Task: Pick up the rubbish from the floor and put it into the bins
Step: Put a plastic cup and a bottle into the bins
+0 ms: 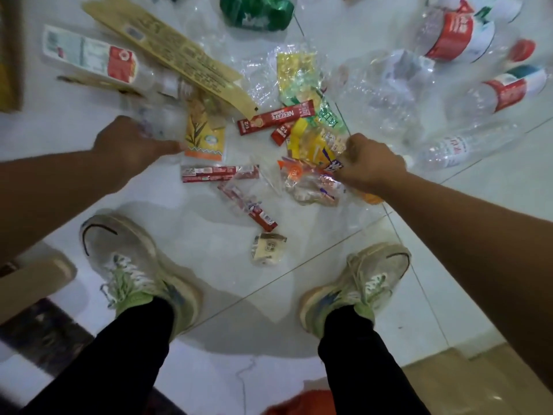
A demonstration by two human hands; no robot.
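Rubbish lies scattered on the white tiled floor in front of my shoes. My right hand grips a bunch of yellow, orange and purple wrappers at the right of the pile. My left hand is blurred; it reaches to the edge of an orange and yellow sachet, with crumpled clear plastic right above its fingers. Whether it holds anything is unclear. Red coffee stick packets and a small beige wrapper lie between my hands. No bin is clearly in view.
Clear plastic bottles with red labels lie at the right. A long tan card sleeve, a white-labelled bottle and a green bag lie farther off. Cardboard stands at the left; something orange shows at the bottom.
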